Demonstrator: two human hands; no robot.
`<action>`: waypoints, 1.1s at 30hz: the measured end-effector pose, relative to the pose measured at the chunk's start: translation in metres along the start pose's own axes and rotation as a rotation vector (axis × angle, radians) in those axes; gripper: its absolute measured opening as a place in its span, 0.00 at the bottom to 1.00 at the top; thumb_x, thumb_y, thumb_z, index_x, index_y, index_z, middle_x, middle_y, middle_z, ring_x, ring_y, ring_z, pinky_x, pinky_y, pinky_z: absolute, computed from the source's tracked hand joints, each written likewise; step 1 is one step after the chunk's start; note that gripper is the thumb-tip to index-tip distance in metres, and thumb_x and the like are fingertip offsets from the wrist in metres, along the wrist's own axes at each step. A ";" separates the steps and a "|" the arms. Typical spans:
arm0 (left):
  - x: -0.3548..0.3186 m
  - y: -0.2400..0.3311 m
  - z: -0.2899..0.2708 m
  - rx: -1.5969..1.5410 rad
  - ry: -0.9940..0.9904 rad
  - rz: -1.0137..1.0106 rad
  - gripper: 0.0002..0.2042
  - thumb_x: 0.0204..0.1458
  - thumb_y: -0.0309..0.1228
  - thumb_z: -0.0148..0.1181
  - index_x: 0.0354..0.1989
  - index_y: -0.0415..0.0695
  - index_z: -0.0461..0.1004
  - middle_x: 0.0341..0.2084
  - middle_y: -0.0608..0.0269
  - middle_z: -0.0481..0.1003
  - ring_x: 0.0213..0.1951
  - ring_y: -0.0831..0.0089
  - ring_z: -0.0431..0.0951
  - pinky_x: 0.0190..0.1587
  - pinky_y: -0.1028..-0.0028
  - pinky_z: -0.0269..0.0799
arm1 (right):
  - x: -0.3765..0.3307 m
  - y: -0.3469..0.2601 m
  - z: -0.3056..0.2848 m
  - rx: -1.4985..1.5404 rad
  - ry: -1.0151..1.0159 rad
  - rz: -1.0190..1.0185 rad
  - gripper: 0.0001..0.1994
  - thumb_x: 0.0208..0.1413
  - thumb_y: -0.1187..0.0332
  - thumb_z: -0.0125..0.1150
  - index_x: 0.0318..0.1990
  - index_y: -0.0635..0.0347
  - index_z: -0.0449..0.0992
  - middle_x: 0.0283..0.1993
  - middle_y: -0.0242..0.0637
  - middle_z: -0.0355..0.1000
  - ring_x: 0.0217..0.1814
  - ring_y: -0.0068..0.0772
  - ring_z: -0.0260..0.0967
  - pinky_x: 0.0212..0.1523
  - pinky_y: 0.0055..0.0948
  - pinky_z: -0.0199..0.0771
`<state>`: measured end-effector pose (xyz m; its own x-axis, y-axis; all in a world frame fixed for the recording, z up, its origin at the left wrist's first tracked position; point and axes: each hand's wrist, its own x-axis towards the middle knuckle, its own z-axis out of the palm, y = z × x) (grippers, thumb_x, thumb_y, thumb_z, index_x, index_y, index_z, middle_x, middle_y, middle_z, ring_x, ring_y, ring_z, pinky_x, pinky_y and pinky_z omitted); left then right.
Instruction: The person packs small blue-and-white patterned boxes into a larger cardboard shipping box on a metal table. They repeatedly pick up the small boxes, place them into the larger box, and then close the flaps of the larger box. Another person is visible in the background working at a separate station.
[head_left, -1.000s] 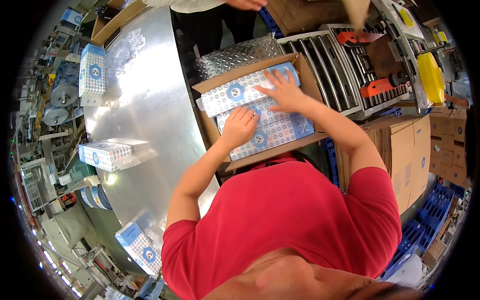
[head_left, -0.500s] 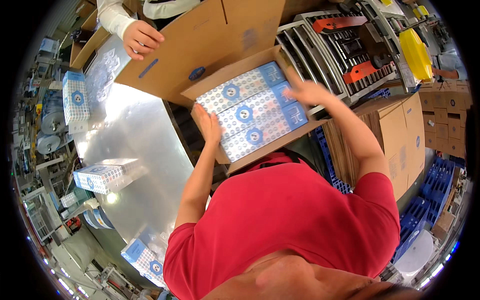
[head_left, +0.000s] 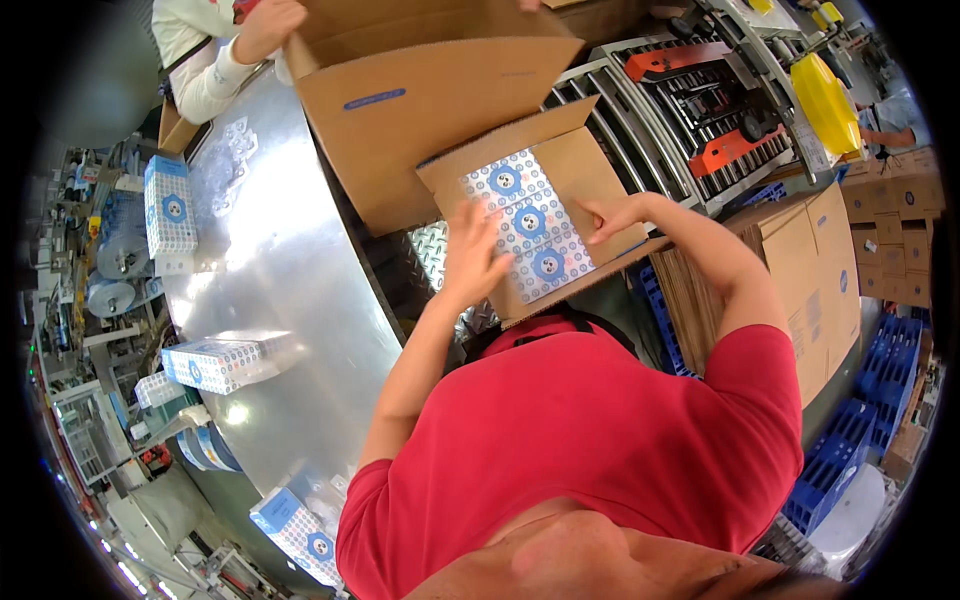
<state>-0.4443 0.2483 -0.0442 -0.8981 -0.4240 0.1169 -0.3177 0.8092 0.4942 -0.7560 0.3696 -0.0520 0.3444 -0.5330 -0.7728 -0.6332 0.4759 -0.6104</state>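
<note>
A brown carton (head_left: pixel 612 176) stands in front of me. In it lie several white packs (head_left: pixel 530 222) with blue round emblems, showing between two end flaps that lean inward over their ends. My left hand (head_left: pixel 474 252) is open, fingers spread, at the left end flap (head_left: pixel 508 298) and the packs' edge. At the right end flap (head_left: pixel 572 178), my right hand (head_left: pixel 615 214) rests with its index finger and thumb apart. Neither hand grips anything that I can see.
Behind it, a co-worker's hand (head_left: pixel 270 25) holds another open carton (head_left: pixel 420 110). A metal table (head_left: pixel 300 360) on the left bears wrapped packs (head_left: pixel 225 362). A roller conveyor (head_left: pixel 640 140) runs at the far right, beside stacked flat cartons (head_left: pixel 800 280) and blue pallets (head_left: pixel 850 425).
The end flaps now lean in over the packs' ends. My left hand moved right, from the carton's left edge to above the flap. The co-worker's hand moved to the far carton, which shifted.
</note>
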 end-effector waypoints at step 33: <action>0.156 0.077 0.182 -1.329 0.649 -0.855 0.33 0.58 0.26 0.53 0.67 0.46 0.39 0.62 0.56 0.54 0.58 0.62 0.62 0.59 0.63 0.63 | 0.001 0.150 -0.141 -0.139 1.542 0.147 0.31 0.51 0.55 0.58 0.59 0.63 0.62 0.62 0.51 0.60 0.64 0.49 0.56 0.60 0.40 0.59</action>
<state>-0.6649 0.3187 -0.1449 -0.2511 -0.8797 -0.4038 0.1478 -0.4471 0.8822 -0.9484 0.3419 -0.1200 -0.6897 -0.7081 0.1512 -0.6831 0.5671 -0.4602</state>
